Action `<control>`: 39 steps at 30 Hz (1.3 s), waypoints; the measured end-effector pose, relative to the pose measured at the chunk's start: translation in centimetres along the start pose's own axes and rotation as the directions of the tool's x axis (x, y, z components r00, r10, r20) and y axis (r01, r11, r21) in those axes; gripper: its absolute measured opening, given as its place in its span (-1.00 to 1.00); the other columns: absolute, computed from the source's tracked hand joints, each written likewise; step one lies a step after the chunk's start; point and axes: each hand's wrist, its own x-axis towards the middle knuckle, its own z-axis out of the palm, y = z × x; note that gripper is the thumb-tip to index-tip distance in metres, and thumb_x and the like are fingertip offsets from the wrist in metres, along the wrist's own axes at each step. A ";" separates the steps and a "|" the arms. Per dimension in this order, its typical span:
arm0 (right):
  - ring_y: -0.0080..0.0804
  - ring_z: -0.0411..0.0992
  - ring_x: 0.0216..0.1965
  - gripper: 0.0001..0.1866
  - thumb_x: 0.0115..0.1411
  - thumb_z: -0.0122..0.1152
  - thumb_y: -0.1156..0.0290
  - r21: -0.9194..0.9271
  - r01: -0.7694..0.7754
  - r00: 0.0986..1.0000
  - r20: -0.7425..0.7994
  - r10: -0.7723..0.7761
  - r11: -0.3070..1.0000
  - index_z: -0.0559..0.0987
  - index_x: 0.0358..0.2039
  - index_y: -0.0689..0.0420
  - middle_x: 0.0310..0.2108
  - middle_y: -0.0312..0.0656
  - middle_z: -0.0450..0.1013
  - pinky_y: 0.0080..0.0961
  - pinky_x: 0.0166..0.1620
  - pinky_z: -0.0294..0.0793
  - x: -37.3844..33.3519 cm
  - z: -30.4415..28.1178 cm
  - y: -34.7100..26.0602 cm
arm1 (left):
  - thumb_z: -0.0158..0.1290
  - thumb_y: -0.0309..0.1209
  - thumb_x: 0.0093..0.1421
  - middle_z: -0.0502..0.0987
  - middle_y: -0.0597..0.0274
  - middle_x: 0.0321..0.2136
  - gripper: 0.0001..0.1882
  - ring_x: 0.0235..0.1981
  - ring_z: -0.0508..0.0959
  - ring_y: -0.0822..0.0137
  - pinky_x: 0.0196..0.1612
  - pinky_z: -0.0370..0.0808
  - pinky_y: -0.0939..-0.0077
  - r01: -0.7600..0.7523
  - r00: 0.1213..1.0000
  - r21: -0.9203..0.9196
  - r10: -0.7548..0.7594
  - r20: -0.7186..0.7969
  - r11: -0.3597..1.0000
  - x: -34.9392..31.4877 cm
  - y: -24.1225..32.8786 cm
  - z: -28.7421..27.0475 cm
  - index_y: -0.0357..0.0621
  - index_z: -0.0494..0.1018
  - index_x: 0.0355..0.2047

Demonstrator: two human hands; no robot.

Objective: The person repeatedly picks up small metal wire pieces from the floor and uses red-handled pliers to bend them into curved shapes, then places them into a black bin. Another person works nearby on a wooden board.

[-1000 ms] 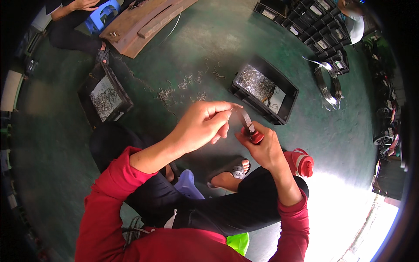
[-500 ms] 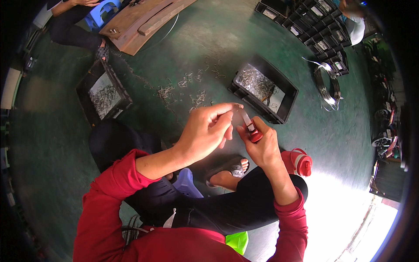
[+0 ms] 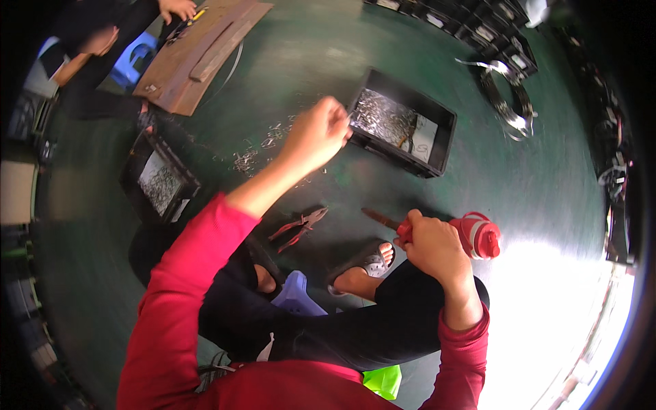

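Observation:
My left hand [image 3: 320, 133] is stretched out beside the near-left edge of a black crate [image 3: 447, 140]. Its fingers are pinched together, slightly blurred, and a small glint shows at the tips, too small to name. Many small bent wire pieces [image 3: 383, 115] lie inside that crate. In my right hand [image 3: 435, 247], above my knee, is a red-handled knife [image 3: 383, 219], its flat blade pointing left. Pliers [image 3: 301, 227] with red handles lie on the floor between the two hands. Loose wire pieces [image 3: 247, 160] are scattered on the floor left of my left hand.
A second black crate [image 3: 190, 179] with wire pieces stands at the left. A red bottle [image 3: 482, 236] is beside my right hand. Farther off are a wire coil [image 3: 504, 102], stacked black crates [image 3: 471, 27], a wooden board [image 3: 195, 65] and a person beside a blue stool [image 3: 131, 61].
My left hand has moved away from the knife, forward to the crate's edge. My right hand has lowered with the knife, turning its blade leftward. The pliers have come into sight.

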 end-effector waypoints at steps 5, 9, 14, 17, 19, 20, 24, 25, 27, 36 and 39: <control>0.08 0.51 -0.35 -0.76 0.05 0.22 0.41 -0.037 -0.061 0.996 0.057 0.063 0.997 0.44 -0.31 0.26 -0.48 0.06 0.51 -0.05 -0.28 0.44 -0.4 1.5 2.5 | 0.19 -0.19 0.08 0.61 0.07 -0.21 -0.55 -0.19 0.61 0.12 -0.11 0.52 0.30 -0.098 0.994 0.237 0.106 -0.022 0.967 12.4 -1.5 8.4 -0.23 0.44 -0.11; 0.02 0.49 -0.34 -0.76 0.01 0.23 0.47 -0.042 -0.069 0.997 -0.036 0.067 0.997 0.42 -0.30 0.22 -0.45 0.00 0.49 -0.10 -0.25 0.41 -1.0 1.4 3.6 | 0.22 -0.26 0.10 0.61 0.14 -0.19 -0.59 -0.20 0.61 0.27 -0.14 0.54 0.40 -0.177 0.983 0.242 0.183 -0.002 0.954 14.3 -9.1 9.0 -0.15 0.48 -0.07; -0.08 0.48 -0.34 -0.76 0.01 0.21 0.41 -0.050 -0.055 0.998 0.004 0.055 0.997 0.43 -0.31 0.19 -0.44 -0.05 0.47 -0.21 -0.20 0.40 -0.9 1.2 3.5 | 0.15 -0.30 0.14 0.63 0.14 -0.41 -0.84 -0.34 0.63 0.17 -0.24 0.52 0.33 0.091 0.981 0.556 -0.170 0.091 0.826 6.1 -23.5 5.6 -0.10 0.58 -0.35; -0.13 0.49 -0.37 -0.75 0.03 0.20 0.33 -0.050 -0.004 1.000 0.030 0.005 0.999 0.43 -0.33 0.18 -0.45 -0.07 0.47 -0.25 -0.23 0.41 -0.2 1.1 3.1 | 0.20 -0.36 0.09 0.63 0.17 -0.41 -0.88 -0.35 0.63 0.20 -0.26 0.53 0.34 0.199 0.967 0.577 -0.254 0.016 0.792 2.9 -28.8 5.2 -0.10 0.57 -0.38; -0.13 0.48 -0.36 -0.76 0.00 0.23 0.38 -0.035 -0.004 0.998 0.064 0.006 0.999 0.43 -0.33 0.17 -0.44 -0.08 0.45 -0.25 -0.22 0.39 0.3 1.0 2.8 | 0.22 -0.37 0.07 0.63 0.19 -0.41 -0.87 -0.36 0.63 0.21 -0.27 0.53 0.35 0.271 0.952 0.556 -0.302 -0.037 0.785 1.9 -30.6 5.6 -0.10 0.56 -0.38; -0.12 0.47 -0.33 -0.77 -0.02 0.25 0.45 -0.026 -0.024 0.996 0.086 0.026 0.999 0.43 -0.33 0.16 -0.42 -0.09 0.44 -0.23 -0.20 0.38 0.5 1.0 2.7 | 0.25 -0.37 0.03 0.62 0.22 -0.42 -0.86 -0.39 0.62 0.23 -0.30 0.51 0.34 0.211 0.973 0.594 -0.228 -0.049 0.776 1.8 -31.0 6.1 -0.10 0.54 -0.42; -0.11 0.46 -0.31 -0.75 -0.04 0.26 0.51 -0.046 -0.054 0.993 0.104 0.059 0.997 0.43 -0.32 0.15 -0.41 -0.10 0.43 -0.23 -0.18 0.38 1.0 1.0 2.3 | 0.27 -0.34 -0.01 0.58 0.21 -0.44 -0.84 -0.33 0.58 0.12 -0.28 0.48 0.21 0.235 0.967 0.613 -0.248 -0.066 0.754 2.1 -30.9 7.3 -0.06 0.52 -0.45; -0.12 0.46 -0.34 -0.78 -0.01 0.24 0.46 -0.059 -0.030 0.996 0.077 0.034 0.998 0.43 -0.34 0.15 -0.43 -0.10 0.43 -0.24 -0.21 0.38 1.1 1.0 2.4 | 0.27 -0.34 -0.01 0.59 0.20 -0.44 -0.84 -0.34 0.58 0.12 -0.29 0.48 0.22 0.255 0.960 0.567 -0.276 -0.052 0.783 2.3 -30.6 7.3 -0.06 0.52 -0.45; -0.16 0.47 -0.41 -0.78 0.04 0.20 0.34 -0.082 0.017 1.000 0.024 -0.015 0.996 0.41 -0.36 0.15 -0.48 -0.10 0.44 -0.28 -0.27 0.39 1.2 1.1 2.5 | 0.27 -0.34 -0.01 0.60 0.19 -0.46 -0.84 -0.37 0.59 0.10 -0.29 0.48 0.23 0.331 0.927 0.480 -0.375 -0.005 0.812 2.9 -29.6 7.1 -0.07 0.52 -0.45; 0.05 0.48 -0.33 -0.72 0.05 0.28 0.42 0.136 -0.099 0.995 0.046 0.094 0.986 0.44 -0.24 0.22 -0.40 0.01 0.50 -0.14 -0.27 0.40 0.8 0.2 3.4 | 0.23 -0.40 0.03 0.64 0.15 -0.47 -0.86 -0.43 0.63 0.38 -0.31 0.50 0.47 0.371 0.884 0.218 -0.416 0.215 0.903 2.8 -19.8 3.3 -0.21 0.56 -0.44; 0.12 0.47 -0.31 -0.68 0.07 0.30 0.38 0.342 -0.049 0.998 -0.020 0.060 0.938 0.45 -0.22 0.25 -0.41 0.06 0.50 -0.16 -0.28 0.41 1.1 0.0 3.5 | 0.19 -0.41 0.08 0.64 0.21 -0.46 -0.86 -0.43 0.61 0.47 -0.31 0.49 0.52 0.326 0.898 0.150 -0.355 0.259 0.933 1.4 -15.2 2.5 -0.22 0.58 -0.37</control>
